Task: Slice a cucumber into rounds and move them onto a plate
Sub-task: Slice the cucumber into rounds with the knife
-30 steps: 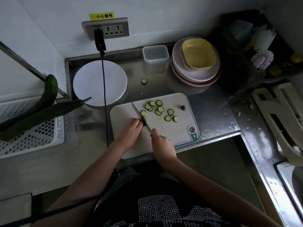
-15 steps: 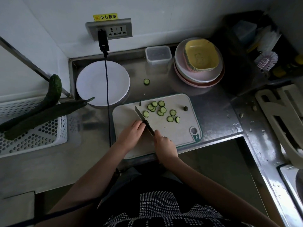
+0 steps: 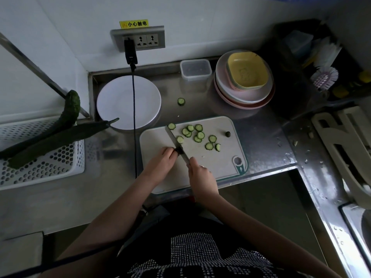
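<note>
Board [image 3: 202, 169] carries scattered rounds [image 3: 197, 134]; plate [image 3: 116, 101] sits far-left. Left hand [image 3: 160, 162] curls over what seems a cucumber stub [image 3: 179, 151], just right of its fingertips. Right hand [image 3: 201, 175] grips knife [image 3: 176, 142], blade pointing far-left.

One view only, head-worn, looking steeply down and forward over the wearer's torso at a steel counter [image 3: 261, 141] set in a wall corner. Wide-angle, edges bowed. Cutting board [image 3: 224, 157] sits near frame centre, close below. Wall socket [image 3: 138, 38] at 12 o'clock, perforated basket [image 3: 46, 165] at 9, sink rim [image 3: 349, 221] at 4.
</note>
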A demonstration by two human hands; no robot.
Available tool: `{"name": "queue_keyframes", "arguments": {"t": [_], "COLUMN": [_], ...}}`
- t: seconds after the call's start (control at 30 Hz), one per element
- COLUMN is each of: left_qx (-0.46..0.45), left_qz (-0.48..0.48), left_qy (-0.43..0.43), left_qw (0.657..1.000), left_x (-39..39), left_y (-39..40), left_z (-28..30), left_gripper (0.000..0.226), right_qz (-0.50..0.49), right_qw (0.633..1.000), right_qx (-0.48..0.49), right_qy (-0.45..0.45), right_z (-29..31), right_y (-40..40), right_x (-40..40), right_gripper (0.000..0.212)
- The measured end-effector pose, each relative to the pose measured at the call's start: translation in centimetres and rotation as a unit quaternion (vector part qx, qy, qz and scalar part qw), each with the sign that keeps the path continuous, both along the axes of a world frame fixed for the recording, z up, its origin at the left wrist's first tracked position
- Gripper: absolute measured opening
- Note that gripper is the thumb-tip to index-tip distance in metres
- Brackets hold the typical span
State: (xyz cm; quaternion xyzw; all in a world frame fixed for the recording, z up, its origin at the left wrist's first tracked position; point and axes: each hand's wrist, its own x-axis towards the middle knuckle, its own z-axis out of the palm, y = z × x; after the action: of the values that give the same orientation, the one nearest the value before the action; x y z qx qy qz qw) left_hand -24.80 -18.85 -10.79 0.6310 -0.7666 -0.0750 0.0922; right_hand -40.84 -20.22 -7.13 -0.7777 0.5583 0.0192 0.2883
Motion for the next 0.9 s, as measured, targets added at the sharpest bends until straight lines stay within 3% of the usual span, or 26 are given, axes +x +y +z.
{"name": "queue_keyframes", "arguments": {"t": [0.3, 0.47, 0.53, 0.9], "left_qx": [0.003, 0.025, 0.022, 0.006], "left_qz": [-0.006, -0.022, -0.018, 0.0], "left_qy": [-0.016, -0.027, -0.031, 0.008], "left_qw": [1.0, 0.999, 0.999, 1.0], "left_x": [-0.2, -0.2, -0.2, 0.0], "left_y": [0.0, 0.0, 0.0, 0.4], "left_z": [0.8, 1.1, 1.1, 0.1], "left_gripper": [0.052, 0.051, 0.048, 0.053], "right_qz": [0.026, 0.016, 0.018, 0.011], "right_qw": [0.999, 0.998, 0.998, 0.997], "right_qx": [-0.014, 0.023, 0.029, 0.026], "right_qy": [0.031, 0.05, 0.06, 0.075], "right_z": [-0.4, -0.9, -1.2, -0.8], "right_y": [0.2, 0.4, 0.3, -0.7], "right_x": [0.4, 0.6, 0.6, -0.6], "right_gripper": [0.02, 0.006, 0.01, 0.01]}}
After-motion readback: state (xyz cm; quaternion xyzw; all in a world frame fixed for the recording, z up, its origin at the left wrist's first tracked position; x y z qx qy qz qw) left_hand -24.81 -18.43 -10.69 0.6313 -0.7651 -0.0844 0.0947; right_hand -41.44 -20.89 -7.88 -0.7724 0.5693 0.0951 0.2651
